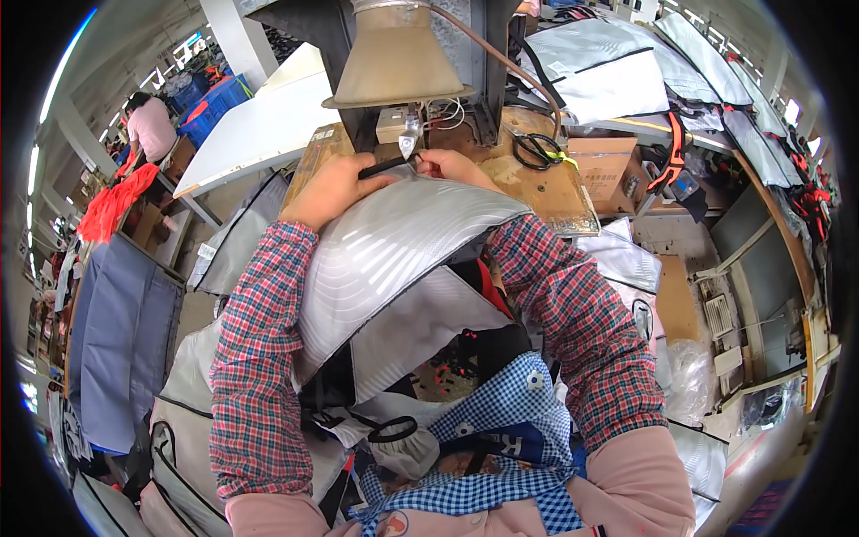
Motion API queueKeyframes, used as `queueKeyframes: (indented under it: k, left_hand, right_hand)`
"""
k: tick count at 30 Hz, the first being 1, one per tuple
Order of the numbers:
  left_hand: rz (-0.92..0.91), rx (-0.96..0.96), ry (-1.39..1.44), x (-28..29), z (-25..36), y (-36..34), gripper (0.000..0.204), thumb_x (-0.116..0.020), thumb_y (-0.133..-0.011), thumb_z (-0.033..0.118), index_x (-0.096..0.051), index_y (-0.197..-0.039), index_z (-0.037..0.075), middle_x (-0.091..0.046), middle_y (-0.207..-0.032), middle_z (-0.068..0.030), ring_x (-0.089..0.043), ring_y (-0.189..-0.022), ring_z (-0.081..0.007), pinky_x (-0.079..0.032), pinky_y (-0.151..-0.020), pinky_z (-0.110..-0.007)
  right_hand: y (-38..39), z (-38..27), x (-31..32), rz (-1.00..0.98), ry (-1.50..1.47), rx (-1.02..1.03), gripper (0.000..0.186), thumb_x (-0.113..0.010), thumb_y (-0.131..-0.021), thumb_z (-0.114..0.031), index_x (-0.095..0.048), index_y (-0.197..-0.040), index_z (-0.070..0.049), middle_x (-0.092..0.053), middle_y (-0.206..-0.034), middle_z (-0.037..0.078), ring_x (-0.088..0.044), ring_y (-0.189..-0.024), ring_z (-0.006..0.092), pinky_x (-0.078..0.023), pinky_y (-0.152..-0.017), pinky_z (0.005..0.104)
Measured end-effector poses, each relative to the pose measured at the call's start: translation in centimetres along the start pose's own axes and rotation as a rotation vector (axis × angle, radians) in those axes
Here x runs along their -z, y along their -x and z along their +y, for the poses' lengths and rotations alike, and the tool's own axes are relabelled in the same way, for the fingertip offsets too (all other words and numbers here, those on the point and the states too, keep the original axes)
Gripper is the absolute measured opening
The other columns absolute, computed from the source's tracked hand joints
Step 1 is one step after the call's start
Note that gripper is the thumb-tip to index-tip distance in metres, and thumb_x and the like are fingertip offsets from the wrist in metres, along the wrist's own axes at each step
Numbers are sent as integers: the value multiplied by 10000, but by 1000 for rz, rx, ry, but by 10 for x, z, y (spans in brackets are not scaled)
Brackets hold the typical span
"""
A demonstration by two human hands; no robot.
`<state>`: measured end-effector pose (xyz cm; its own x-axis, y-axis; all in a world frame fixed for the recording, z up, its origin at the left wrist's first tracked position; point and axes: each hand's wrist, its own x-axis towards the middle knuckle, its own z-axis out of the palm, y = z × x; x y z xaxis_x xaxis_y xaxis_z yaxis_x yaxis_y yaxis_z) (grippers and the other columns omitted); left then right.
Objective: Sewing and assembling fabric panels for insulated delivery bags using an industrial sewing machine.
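Observation:
My left hand [333, 190] is closed on the black-edged border of a silver-grey fabric panel [394, 224], its thumb lying along a black strip [383, 166]. My right hand [458, 168] pinches the same border just right of a small metal machine head [409, 143]. Between the two hands, the border sits right at the tip of that head; whether they touch I cannot tell. From there the panel drapes toward me between my forearms, its black-trimmed lower edge curving over more pale grey fabric [429, 331].
Above the machine head hangs a cone-shaped cover [398, 58]. Black-handled scissors [537, 152] lie on the wooden worktop [564, 199] at right. Silver fabric pieces [617, 76] are piled behind. A white table [259, 116] stands at left, with another person [148, 125] beyond it.

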<state>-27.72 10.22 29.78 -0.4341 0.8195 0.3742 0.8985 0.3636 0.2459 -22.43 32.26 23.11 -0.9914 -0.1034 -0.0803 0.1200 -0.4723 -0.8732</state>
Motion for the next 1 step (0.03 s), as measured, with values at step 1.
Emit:
queueKeyframes:
  k: [1]
  left_hand:
    - [1, 5, -8, 0, -1, 0, 417, -688, -843, 389, -644, -920, -18, -636, -807, -259, -617, -771, -427, -485, -693, -437]
  right_hand:
    - [-1, 1, 1, -58, -25, 12, 252, -506, -929, -224, -559, -718, -97, -511, -626, -28, -449, -549, 104, -377, -550, 260]
